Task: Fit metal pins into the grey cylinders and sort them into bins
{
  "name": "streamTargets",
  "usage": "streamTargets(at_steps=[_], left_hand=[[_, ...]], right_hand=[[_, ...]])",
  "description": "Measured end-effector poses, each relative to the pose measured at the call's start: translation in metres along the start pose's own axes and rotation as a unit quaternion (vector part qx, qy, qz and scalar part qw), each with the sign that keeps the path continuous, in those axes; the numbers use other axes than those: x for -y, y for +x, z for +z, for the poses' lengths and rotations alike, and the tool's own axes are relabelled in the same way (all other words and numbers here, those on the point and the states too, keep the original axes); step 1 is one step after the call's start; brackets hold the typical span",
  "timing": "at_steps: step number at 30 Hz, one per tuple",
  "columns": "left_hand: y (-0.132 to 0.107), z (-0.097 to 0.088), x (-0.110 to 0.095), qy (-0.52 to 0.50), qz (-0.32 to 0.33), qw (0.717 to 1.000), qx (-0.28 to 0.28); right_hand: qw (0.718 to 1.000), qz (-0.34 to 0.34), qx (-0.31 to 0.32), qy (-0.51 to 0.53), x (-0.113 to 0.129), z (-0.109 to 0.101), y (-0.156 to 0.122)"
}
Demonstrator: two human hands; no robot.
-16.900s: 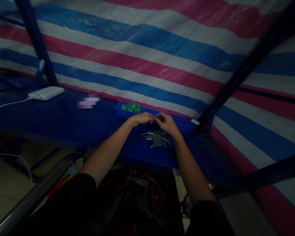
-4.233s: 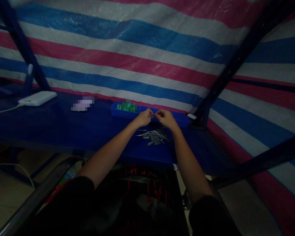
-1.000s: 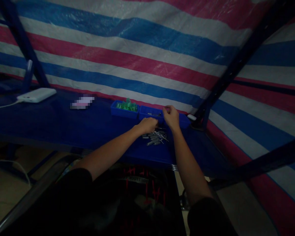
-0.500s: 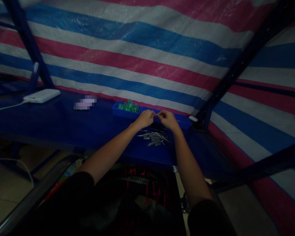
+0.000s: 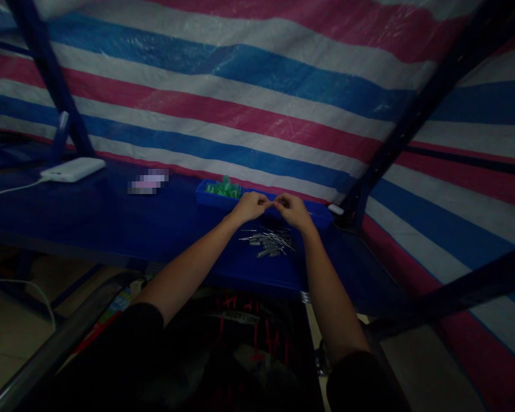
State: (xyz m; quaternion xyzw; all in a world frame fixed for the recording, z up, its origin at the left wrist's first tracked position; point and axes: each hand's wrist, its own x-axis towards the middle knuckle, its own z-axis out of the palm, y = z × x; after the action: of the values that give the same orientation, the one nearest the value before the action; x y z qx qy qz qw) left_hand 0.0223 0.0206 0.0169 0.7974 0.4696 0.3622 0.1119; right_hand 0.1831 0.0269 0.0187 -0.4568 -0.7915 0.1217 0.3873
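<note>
My left hand [image 5: 252, 206] and my right hand [image 5: 292, 209] meet fingertip to fingertip above the blue table. Fingers on both are pinched together, and whatever lies between them is too small and dark to make out. Just below them on the table lies a loose pile of thin metal rods and short grey cylindrical pieces [image 5: 269, 240]. Behind my left hand stands a blue bin of green translucent pieces [image 5: 225, 187]. A second blue bin [image 5: 321, 213] sits behind my right hand, partly hidden by it.
A white power bank [image 5: 74, 170] with a white cable lies on the blue table [image 5: 111, 223] at the left. Near it is a blurred pinkish item [image 5: 148, 181]. A small white object [image 5: 336, 209] rests by the right frame post. Striped sheeting [image 5: 240, 120] hangs behind.
My fingertips have come closer together, and the small shiny metal piece that showed between them is now out of sight. The pile and bins look the same.
</note>
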Motion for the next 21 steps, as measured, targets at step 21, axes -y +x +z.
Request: streamTargets(at_steps=[21], left_hand=[[-0.007,0.012,0.008,0.115,0.063,0.967,0.219]], right_hand=[[0.934,0.212,-0.232,-0.169,-0.027,-0.044,-0.011]])
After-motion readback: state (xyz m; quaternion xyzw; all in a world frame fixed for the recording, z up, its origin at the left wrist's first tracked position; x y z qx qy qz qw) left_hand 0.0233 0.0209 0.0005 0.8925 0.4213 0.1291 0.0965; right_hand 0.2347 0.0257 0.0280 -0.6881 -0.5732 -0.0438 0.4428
